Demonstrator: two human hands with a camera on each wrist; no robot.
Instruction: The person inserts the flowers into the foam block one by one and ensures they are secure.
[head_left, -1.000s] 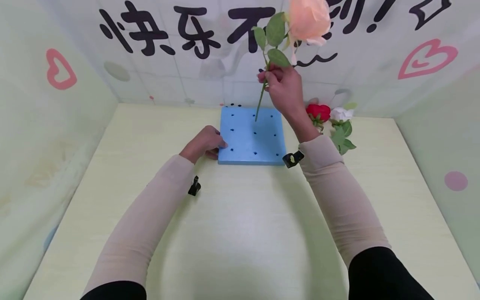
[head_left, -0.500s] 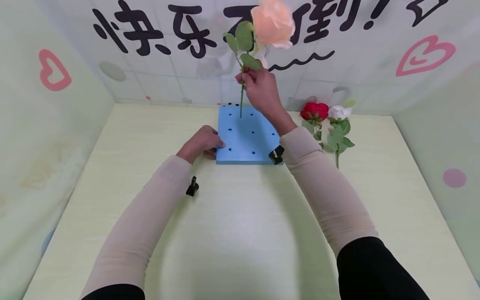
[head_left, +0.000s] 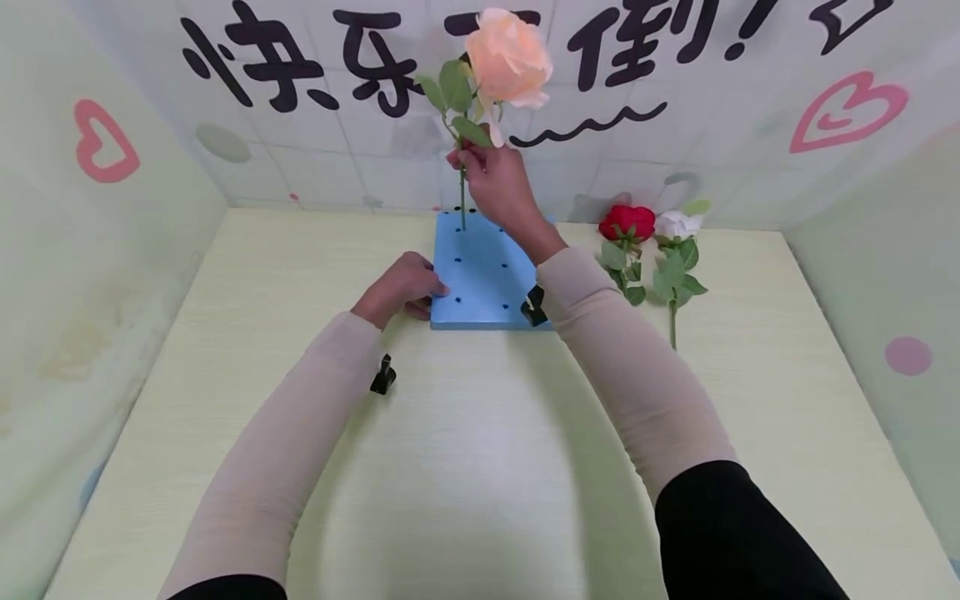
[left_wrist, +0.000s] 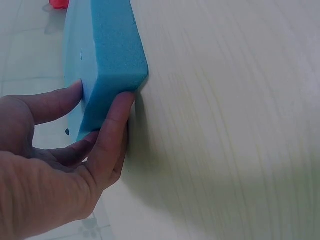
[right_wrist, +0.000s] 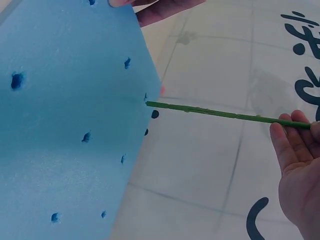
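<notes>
A blue foam board with rows of small holes lies on the table near the back wall. At its left edge my left hand grips it, thumb on top and fingers against the side, as the left wrist view confirms. My right hand pinches the green stem of a peach rose, held upright above the board. In the right wrist view the stem's lower tip is right at a hole in the far-left corner; whether it has entered cannot be told. My right forearm hides the board's right part.
A red rose and a white rose lie on the table right of the board. Behind stands a printed backdrop with black characters. Small black devices hang at both wrists.
My right hand has carried the peach rose leftward, its stem tip going from the board's middle to the far-left hole. The left hand keeps its grip on the board.
</notes>
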